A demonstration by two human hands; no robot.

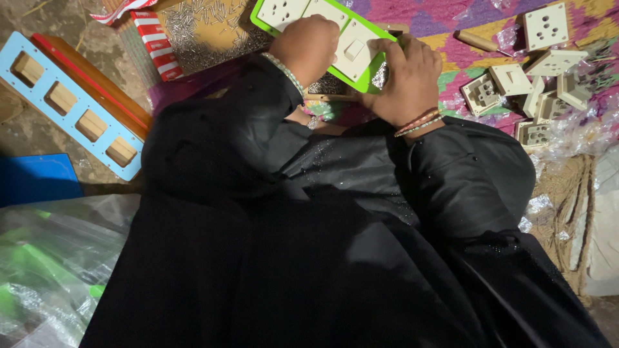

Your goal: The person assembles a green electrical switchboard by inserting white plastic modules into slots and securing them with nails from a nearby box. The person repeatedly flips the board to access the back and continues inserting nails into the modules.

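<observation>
A green switchboard plate (361,80) fitted with cream socket and switch modules lies across my lap, near the top of the head view. My left hand (308,46) rests on top of it, fingers curled over the modules. My right hand (407,78) grips its right end, thumb against a cream switch module (353,50). Both wrists wear bead bracelets and both arms are in black sleeves. What lies under my palms is hidden.
A tray of several small metal screws (206,26) sits behind the plate. Loose cream socket modules (545,26) lie at right on a patterned mat, with a wooden-handled tool (477,41). A light-blue plate on a wooden box (71,106) lies at left; plastic bags (51,270) lower left.
</observation>
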